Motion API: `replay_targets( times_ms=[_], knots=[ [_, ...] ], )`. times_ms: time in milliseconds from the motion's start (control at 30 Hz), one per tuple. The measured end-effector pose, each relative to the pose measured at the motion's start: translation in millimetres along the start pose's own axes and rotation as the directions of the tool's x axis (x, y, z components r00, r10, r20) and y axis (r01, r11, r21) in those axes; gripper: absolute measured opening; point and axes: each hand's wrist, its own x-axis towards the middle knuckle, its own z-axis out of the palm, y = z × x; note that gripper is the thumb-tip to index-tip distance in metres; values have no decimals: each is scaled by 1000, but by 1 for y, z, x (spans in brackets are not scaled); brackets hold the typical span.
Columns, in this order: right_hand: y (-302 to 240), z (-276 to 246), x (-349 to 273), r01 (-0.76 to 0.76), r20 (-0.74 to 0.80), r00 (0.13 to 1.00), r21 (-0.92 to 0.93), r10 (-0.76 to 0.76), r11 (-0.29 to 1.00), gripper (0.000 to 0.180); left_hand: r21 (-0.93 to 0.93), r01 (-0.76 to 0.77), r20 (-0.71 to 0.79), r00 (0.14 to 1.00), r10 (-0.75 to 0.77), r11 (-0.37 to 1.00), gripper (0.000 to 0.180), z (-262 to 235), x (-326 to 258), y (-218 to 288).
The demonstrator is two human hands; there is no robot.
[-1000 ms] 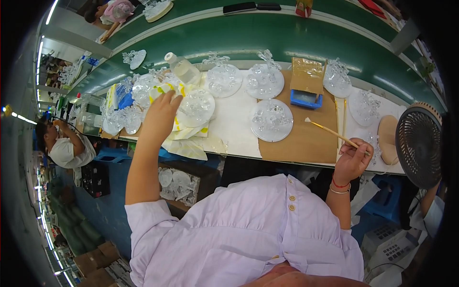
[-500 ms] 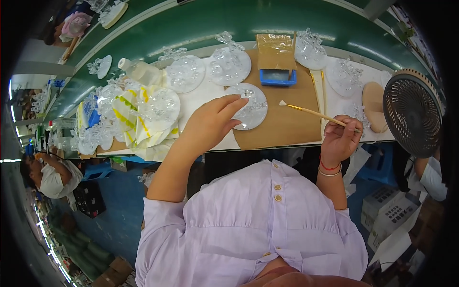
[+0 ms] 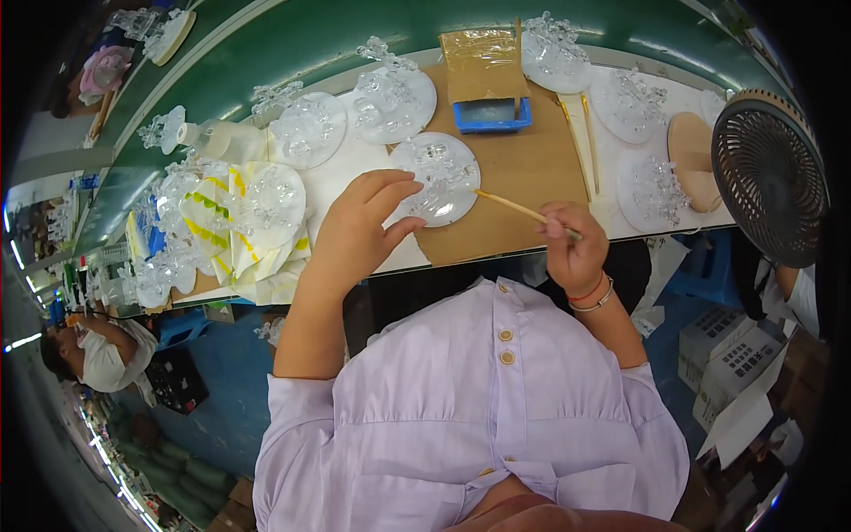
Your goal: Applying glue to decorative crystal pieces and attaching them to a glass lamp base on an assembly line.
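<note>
On the brown cardboard lies a round, whitish clear plastic disc (image 3: 448,199) with small clear parts on it. My left hand (image 3: 359,222) is at its left edge, fingers stretched and thumb apart; whether they touch the rim, I cannot tell. Between the fingers and thumb of my right hand (image 3: 576,250) is a thin wooden paintbrush (image 3: 519,207). Its tip reaches the disc's right edge, and contact there is unclear. Behind the disc sits a blue tray (image 3: 493,127) with pale contents, partly under a taped cardboard cover (image 3: 483,66).
More discs with clear figures stand along the back, such as one at left (image 3: 306,133). At left are a translucent bottle (image 3: 222,140) and yellow-marked white wrapping (image 3: 213,222). Two thin brushes (image 3: 585,146) lie right of the tray. A dark fan (image 3: 769,177) stands at far right.
My right hand has moved left and nearer, bringing the brush tip from over the cardboard to the disc's right edge. My left fingers have drawn back toward the disc's left side. The view has shifted slightly.
</note>
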Motion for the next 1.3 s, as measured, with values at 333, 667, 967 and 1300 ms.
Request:
replay_targets(
  times_ms=[333,667,967,1300],
  knots=[
    [-4,14,14,123,104,987,-42,-118,991,10,12,-29,-59,998,30,1000,36,6,-3,-2],
    [2,16,30,176,52,984,-151,-170,973,9,3,-37,-73,997,37,999,37,9,-3,-1],
    [-6,13,29,187,118,977,-96,-175,978,10,-1,-29,-80,996,28,1000,37,10,-6,0],
    [-10,16,32,203,137,973,-118,-187,972,10,-6,-22,-86,996,21,1000,36,12,-8,2]
  ],
)
